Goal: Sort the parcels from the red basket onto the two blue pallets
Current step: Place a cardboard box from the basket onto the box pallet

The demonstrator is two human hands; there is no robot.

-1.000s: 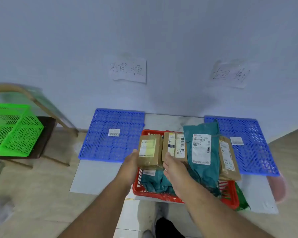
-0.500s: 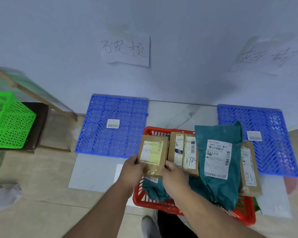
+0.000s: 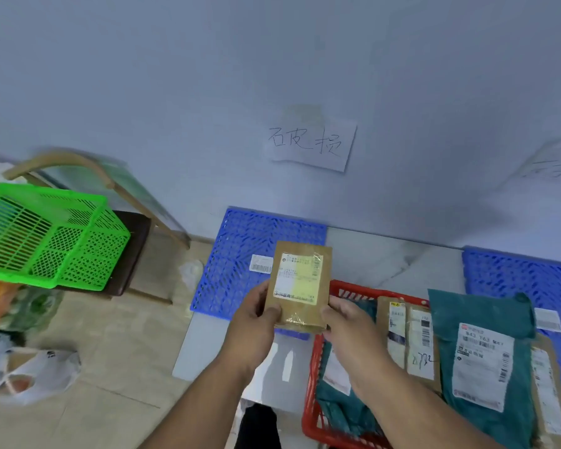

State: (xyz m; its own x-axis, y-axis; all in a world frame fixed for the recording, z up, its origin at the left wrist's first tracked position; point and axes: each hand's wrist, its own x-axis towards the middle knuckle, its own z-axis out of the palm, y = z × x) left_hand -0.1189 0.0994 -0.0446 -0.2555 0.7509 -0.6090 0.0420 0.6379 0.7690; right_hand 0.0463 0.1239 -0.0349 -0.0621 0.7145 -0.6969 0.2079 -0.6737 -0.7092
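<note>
**Parcels in sorting: one brown packet held over the left pallet**

Parcels remain in the red basket (image 3: 318, 367) at the lower right of the frame, and I hold one more above it. Largest in view is the pale wall across the upper half, bearing a handwritten paper sign (image 3: 311, 142) at centre and a second, blurred sign (image 3: 551, 163) at the right edge. Below it, the left blue pallet (image 3: 234, 254) lies at centre frame with a small barcode label (image 3: 261, 264) on its grid; the right blue pallet (image 3: 525, 280) runs off the right edge. Both sit on a pale marble-like slab (image 3: 386, 254). A green basket (image 3: 46, 234) rests on a dark stool at middle left. In the red basket I see a large teal mailer (image 3: 486, 351) with a white shipping label, two brown packets (image 3: 408, 338) side by side just left of it, and a further teal bag (image 3: 337, 400) beneath. A white plastic bag (image 3: 30, 371) lies on the floor at lower left. My left hand (image 3: 253, 322) pinches the lower left edge of the brown parcel (image 3: 300, 283), and my right hand (image 3: 347, 322) grips its lower right corner; the parcel stands upright, label facing me, in front of the left pallet's near right corner.
</note>
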